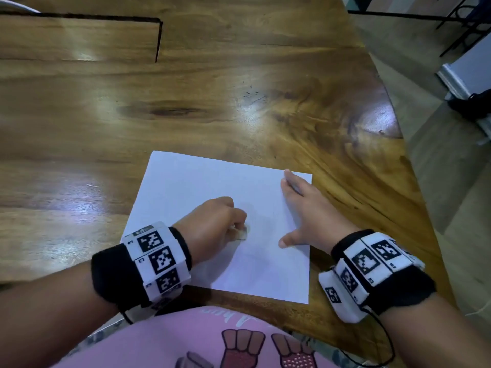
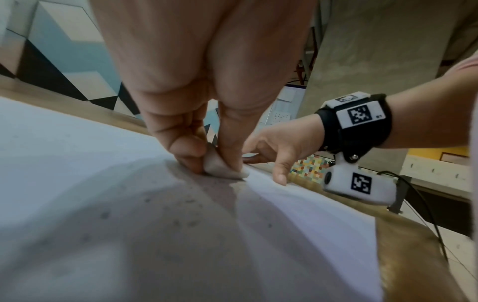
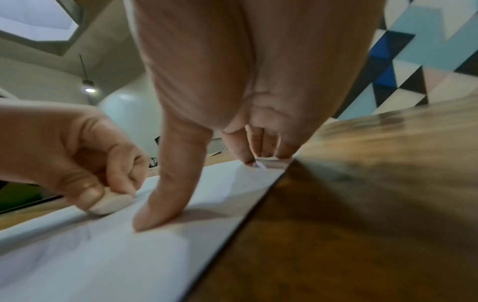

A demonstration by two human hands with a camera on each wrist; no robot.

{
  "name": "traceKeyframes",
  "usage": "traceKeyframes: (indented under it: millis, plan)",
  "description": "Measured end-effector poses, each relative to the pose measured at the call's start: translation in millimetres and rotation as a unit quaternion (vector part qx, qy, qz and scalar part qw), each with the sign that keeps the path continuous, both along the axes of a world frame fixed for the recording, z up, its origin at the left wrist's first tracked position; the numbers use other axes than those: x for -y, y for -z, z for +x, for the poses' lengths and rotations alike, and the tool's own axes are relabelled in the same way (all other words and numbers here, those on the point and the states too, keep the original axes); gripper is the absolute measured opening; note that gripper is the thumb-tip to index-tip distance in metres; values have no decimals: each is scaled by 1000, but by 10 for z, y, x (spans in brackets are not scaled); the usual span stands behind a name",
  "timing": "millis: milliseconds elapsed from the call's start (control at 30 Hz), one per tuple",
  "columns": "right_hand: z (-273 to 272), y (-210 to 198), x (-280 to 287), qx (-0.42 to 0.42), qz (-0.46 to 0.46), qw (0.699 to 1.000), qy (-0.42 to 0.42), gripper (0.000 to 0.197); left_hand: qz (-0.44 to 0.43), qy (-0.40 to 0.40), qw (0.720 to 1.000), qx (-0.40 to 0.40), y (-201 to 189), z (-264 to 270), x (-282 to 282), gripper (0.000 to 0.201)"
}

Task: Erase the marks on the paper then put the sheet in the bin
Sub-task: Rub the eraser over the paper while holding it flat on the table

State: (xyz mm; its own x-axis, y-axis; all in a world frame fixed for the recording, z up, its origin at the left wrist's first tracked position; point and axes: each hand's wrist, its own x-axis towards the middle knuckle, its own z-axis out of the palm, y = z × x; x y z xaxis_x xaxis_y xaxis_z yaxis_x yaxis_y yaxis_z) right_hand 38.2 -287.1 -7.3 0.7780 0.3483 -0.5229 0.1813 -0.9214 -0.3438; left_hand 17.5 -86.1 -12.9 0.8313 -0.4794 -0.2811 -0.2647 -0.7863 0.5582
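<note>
The paper (image 1: 202, 187) lies flat on the counter (image 1: 186, 102), near the edge closest to me; my left hand (image 1: 212, 221) has its fingers clamped on the eraser (image 1: 241, 233), pressed down around the middle of the paper; my right hand (image 1: 305, 208) is spread flat on the paper's right side, fingers apart, pinning it; I'd say erasing is mostly done, only a faint mark by the eraser plus crumbs; binning is all left, no bin in sight.
</note>
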Motion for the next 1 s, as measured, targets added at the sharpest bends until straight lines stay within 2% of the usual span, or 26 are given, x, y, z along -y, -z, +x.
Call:
traceKeyframes:
  millis: [167, 267, 367, 533, 633, 667, 767, 833, 900, 1000]
  plan:
    - [-115, -49, 139, 3, -6, 999, 33, 116, 8, -20, 999, -31, -25, 18, 3, 11]
    - [-179, 15, 9, 7, 11, 1000, -3, 127, 46, 13, 997, -54, -126, 121, 29, 11]
    - [-197, 79, -105, 46, -27, 998, -38, 130, 93, 55, 992, -59, -195, 314, 106, 13]
    - [-202, 76, -126, 52, -51, 997, -40, 130, 53, -47, 998, -2, -199, 710, 314, 15]
    - [-203, 81, -125, 57, -51, 996, -40, 130, 30, -56, 998, 24, -142, 593, 319, 7]
    - [-204, 82, -124, 56, -51, 996, -39, 130, 20, -35, 999, 26, -121, 460, 270, 4]
    - [-195, 82, -123, 53, -52, 996, -41, 129, 19, 88, 996, -3, -44, 35, 97, 8]
    - [-193, 80, -130, 53, -54, 996, -42, 130, 22, 126, 991, -29, -17, -62, 30, 6]
    - [-198, 80, -135, 52, -56, 996, -43, 129, 28, 113, 993, -28, -37, 56, 78, 10]
    - [-201, 84, -130, 54, -59, 996, -44, 129, 17, 26, 999, 9, -55, 357, 228, 13]
